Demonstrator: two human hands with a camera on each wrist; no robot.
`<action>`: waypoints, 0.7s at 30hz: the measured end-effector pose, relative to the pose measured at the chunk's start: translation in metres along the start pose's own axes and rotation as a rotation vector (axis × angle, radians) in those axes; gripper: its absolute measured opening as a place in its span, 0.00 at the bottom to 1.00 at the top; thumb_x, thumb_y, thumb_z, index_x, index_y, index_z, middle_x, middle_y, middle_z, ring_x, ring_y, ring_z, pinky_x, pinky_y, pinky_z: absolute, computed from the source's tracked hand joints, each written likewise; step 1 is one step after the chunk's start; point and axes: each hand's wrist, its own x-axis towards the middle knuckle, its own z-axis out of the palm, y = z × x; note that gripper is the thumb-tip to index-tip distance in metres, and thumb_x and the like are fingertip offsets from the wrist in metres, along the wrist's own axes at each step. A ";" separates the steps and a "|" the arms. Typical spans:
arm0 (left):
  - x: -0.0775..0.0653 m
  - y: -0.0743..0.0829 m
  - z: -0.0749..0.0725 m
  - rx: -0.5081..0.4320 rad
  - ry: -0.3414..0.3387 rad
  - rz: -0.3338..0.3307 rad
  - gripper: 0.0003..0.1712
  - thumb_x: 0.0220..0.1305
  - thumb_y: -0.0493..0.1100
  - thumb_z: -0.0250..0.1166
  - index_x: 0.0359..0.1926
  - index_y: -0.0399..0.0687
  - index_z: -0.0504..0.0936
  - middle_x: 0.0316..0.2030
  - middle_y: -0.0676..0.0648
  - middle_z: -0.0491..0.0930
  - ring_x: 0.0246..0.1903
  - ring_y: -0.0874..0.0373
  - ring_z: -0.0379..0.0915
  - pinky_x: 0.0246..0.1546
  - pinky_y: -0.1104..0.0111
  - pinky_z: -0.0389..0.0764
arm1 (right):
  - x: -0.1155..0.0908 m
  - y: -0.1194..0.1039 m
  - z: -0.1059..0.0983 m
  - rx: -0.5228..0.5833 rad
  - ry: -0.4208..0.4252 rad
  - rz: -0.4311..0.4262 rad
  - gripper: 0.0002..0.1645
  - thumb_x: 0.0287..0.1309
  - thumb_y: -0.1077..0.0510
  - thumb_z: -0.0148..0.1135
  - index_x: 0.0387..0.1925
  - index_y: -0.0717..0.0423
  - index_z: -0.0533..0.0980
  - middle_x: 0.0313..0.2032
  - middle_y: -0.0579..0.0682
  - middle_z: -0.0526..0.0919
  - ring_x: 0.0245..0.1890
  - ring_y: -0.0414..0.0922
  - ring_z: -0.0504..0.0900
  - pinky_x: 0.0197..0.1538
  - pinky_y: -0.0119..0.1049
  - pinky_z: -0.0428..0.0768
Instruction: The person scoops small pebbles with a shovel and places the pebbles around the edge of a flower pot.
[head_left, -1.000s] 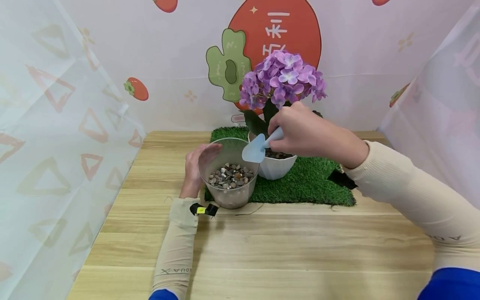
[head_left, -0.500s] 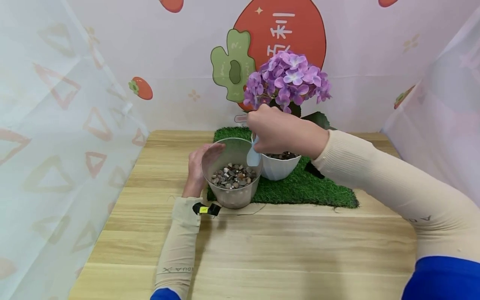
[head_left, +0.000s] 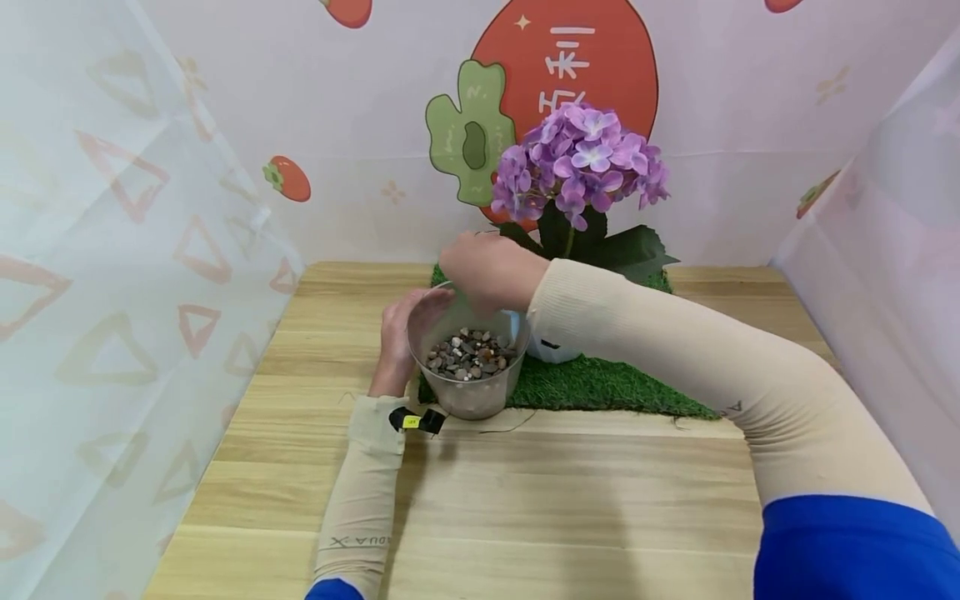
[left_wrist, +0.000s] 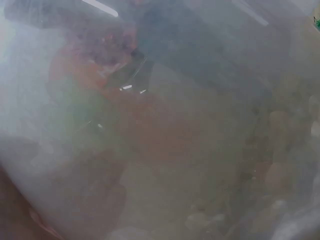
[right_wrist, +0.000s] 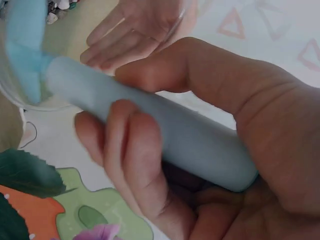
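Observation:
A clear plastic tub [head_left: 474,402] with pebbles [head_left: 468,357] in its bottom stands upright at the mat's left edge. My left hand [head_left: 394,343] lies against the tub's left outer side; its fingers look fairly straight through the wall in the right wrist view. Over the tub's far rim, my right hand [head_left: 489,268] grips a small light-blue garden trowel by its handle [right_wrist: 185,137]. The trowel's blade [right_wrist: 26,45] reaches into the tub; in the head view hand and sleeve cover most of the tool. Blurry tub wall [left_wrist: 165,115] fills the left wrist view.
A white flowerpot [head_left: 553,350] with purple hydrangea flowers [head_left: 588,162] and green leaves stands just right of the tub, partly behind the right arm. Beneath it lies an artificial grass mat [head_left: 600,390] on the wooden table [head_left: 525,500]. Printed cloth walls [head_left: 360,108] enclose the table.
My right hand has moved left with the trowel, from beside the flowerpot to over the tub's far rim, and has turned. The left hand stays against the tub.

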 end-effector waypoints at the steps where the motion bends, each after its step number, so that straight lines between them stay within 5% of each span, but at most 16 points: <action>1: 0.000 0.000 0.000 0.029 0.010 -0.005 0.24 0.83 0.40 0.51 0.55 0.17 0.78 0.49 0.35 0.90 0.56 0.38 0.86 0.71 0.50 0.80 | 0.002 -0.002 0.002 -0.012 0.002 -0.004 0.16 0.59 0.58 0.74 0.47 0.56 0.81 0.48 0.55 0.86 0.48 0.51 0.83 0.50 0.45 0.89; 6: 0.001 -0.001 -0.001 0.121 0.059 -0.017 0.20 0.82 0.43 0.52 0.45 0.43 0.91 0.40 0.54 0.93 0.45 0.58 0.89 0.56 0.67 0.89 | 0.013 -0.009 0.019 -0.018 -0.076 -0.006 0.22 0.61 0.62 0.75 0.56 0.55 0.81 0.53 0.54 0.86 0.51 0.49 0.85 0.51 0.43 0.91; 9: 0.001 -0.002 -0.002 0.120 0.067 -0.011 0.22 0.82 0.42 0.51 0.39 0.53 0.92 0.39 0.55 0.92 0.43 0.61 0.89 0.53 0.70 0.89 | 0.019 -0.007 0.036 0.039 -0.147 0.004 0.27 0.59 0.69 0.72 0.59 0.53 0.79 0.53 0.53 0.84 0.47 0.48 0.83 0.45 0.39 0.88; 16: 0.000 -0.002 0.001 0.049 0.020 -0.003 0.25 0.82 0.41 0.52 0.54 0.16 0.79 0.50 0.32 0.89 0.53 0.42 0.88 0.68 0.54 0.84 | 0.017 0.017 0.059 0.208 -0.112 0.013 0.22 0.59 0.62 0.75 0.54 0.57 0.78 0.47 0.53 0.84 0.44 0.48 0.81 0.45 0.41 0.84; 21: 0.000 0.000 0.000 0.008 0.005 0.012 0.25 0.83 0.40 0.52 0.55 0.12 0.76 0.50 0.31 0.89 0.55 0.41 0.87 0.70 0.52 0.81 | 0.013 0.022 0.068 0.297 -0.031 -0.002 0.11 0.61 0.61 0.73 0.32 0.55 0.75 0.23 0.47 0.74 0.24 0.44 0.71 0.29 0.36 0.73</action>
